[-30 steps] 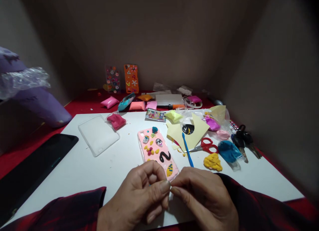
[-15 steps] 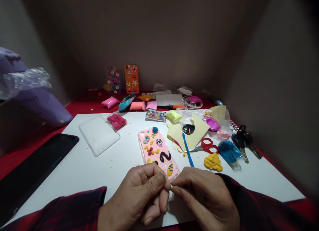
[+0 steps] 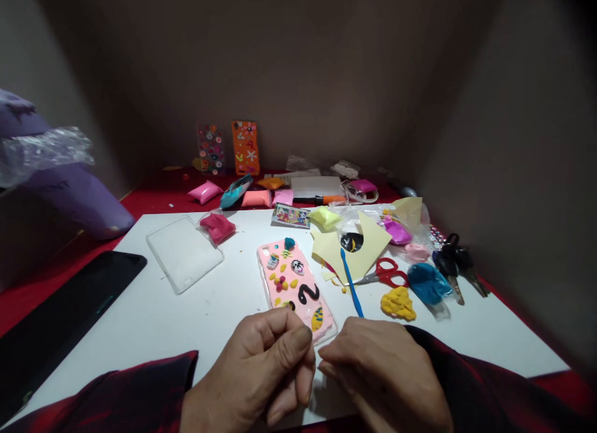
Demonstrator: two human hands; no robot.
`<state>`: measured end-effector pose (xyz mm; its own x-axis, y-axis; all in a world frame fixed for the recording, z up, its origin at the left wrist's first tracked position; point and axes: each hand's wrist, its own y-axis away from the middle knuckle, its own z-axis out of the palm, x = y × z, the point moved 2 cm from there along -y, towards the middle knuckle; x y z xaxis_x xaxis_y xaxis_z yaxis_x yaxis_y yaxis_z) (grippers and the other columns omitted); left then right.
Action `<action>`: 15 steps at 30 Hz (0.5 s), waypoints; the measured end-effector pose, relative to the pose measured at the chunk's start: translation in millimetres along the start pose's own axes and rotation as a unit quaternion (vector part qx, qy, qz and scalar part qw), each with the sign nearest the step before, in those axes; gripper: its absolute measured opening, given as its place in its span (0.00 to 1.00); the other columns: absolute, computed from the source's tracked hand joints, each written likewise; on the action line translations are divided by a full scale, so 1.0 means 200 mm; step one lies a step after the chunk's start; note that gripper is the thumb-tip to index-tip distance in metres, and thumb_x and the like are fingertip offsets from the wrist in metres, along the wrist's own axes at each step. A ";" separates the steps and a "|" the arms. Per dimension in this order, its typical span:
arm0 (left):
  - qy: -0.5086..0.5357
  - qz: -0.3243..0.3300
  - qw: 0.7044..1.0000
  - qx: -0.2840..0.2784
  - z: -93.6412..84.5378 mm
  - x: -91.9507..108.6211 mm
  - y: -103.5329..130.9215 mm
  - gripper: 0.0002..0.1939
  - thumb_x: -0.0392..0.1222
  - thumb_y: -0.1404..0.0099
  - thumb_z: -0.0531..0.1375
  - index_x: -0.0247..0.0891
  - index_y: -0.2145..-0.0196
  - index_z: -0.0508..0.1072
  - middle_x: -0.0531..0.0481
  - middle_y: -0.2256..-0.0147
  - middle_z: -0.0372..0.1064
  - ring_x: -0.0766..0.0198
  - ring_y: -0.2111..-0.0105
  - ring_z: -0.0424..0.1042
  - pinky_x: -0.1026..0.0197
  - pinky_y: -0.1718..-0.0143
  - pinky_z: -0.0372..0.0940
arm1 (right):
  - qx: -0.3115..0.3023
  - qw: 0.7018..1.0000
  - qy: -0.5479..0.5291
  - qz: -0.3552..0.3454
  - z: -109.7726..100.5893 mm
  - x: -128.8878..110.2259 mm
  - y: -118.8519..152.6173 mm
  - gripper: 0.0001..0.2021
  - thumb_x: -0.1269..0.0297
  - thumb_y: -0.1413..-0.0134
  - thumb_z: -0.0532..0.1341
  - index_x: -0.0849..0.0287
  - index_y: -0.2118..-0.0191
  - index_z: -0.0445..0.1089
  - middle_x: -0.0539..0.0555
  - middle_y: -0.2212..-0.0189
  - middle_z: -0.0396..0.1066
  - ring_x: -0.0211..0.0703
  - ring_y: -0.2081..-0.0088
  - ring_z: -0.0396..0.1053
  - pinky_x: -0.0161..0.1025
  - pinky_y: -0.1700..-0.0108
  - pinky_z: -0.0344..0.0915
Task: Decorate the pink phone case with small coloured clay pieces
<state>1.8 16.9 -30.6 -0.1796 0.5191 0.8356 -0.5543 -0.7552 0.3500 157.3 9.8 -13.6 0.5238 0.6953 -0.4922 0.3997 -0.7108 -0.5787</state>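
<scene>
My left hand (image 3: 268,364) is closed, thumb pressed on the curled forefinger; whatever it pinches is too small to make out. Close beside it on the right, my right hand (image 3: 380,371) has thumb and fingertips drawn together, with a small gap between the two hands. Anything in its fingertips is hidden. Just beyond them lies a pink phone case (image 3: 298,287) decorated with clay shapes, its lower left part covered by my left hand. A blue modelling tool (image 3: 351,282) rests right of the case, near a lump of yellow clay (image 3: 398,303).
Red-handled scissors (image 3: 386,273) and cut yellow paper (image 3: 368,252) lie to the right, with blue clay (image 3: 428,284) and keys (image 3: 454,268) farther out. A clear case (image 3: 185,256) and a dark phone-like slab (image 3: 69,321) are leftward. Clay packets (image 3: 256,199) line the back.
My right fingertips have come slightly away from my left fingertips, and the tiny dark bit between them no longer shows. The things on the table stay put.
</scene>
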 end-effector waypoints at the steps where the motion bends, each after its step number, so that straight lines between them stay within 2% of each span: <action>1: 0.001 -0.001 1.000 0.000 0.00 0.00 0.00 0.19 0.55 0.35 0.54 0.35 0.72 0.65 0.54 0.80 0.64 0.76 0.86 0.50 0.67 0.83 0.40 | 0.005 1.000 0.001 0.009 0.00 0.00 0.00 0.14 0.69 0.40 0.54 0.57 0.76 0.68 0.48 0.83 0.68 0.34 0.80 0.65 0.32 0.77 0.58; 5: 0.009 -0.002 1.000 -0.006 0.00 0.00 0.01 0.18 0.54 0.34 0.54 0.35 0.72 0.66 0.55 0.81 0.63 0.77 0.86 0.50 0.67 0.82 0.43 | -0.006 0.999 0.033 0.017 -0.01 0.00 0.00 0.17 0.65 0.38 0.52 0.57 0.76 0.69 0.49 0.83 0.67 0.35 0.80 0.65 0.34 0.76 0.57; 10: 0.017 0.002 1.000 0.003 -0.01 0.02 -0.01 0.15 0.51 0.40 0.62 0.36 0.72 0.64 0.56 0.81 0.65 0.77 0.87 0.49 0.69 0.84 0.41 | -0.038 0.995 0.097 0.003 -0.02 -0.01 -0.03 0.23 0.58 0.35 0.49 0.56 0.80 0.67 0.48 0.86 0.66 0.34 0.84 0.62 0.34 0.79 0.52; 13: 0.013 -0.022 1.000 0.013 -0.01 0.02 -0.01 0.18 0.54 0.44 0.63 0.37 0.73 0.64 0.56 0.82 0.63 0.76 0.87 0.50 0.69 0.84 0.42 | -0.041 0.992 0.117 -0.009 -0.03 -0.04 -0.05 0.27 0.57 0.33 0.44 0.55 0.81 0.67 0.48 0.88 0.65 0.34 0.85 0.61 0.36 0.81 0.50; 15: -0.030 -0.039 0.999 0.017 0.00 0.02 0.01 0.20 0.57 0.44 0.61 0.37 0.74 0.64 0.55 0.81 0.62 0.74 0.84 0.52 0.68 0.82 0.45 | -0.036 0.991 0.123 -0.025 -0.03 -0.06 -0.07 0.29 0.55 0.33 0.42 0.54 0.82 0.66 0.48 0.90 0.64 0.35 0.87 0.60 0.37 0.83 0.48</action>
<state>-0.6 16.9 -27.5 -0.0880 0.5530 0.8285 -0.5368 -0.7270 0.4282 150.9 10.1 4.3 0.6665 0.6888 -0.2852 0.4771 -0.6880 -0.5468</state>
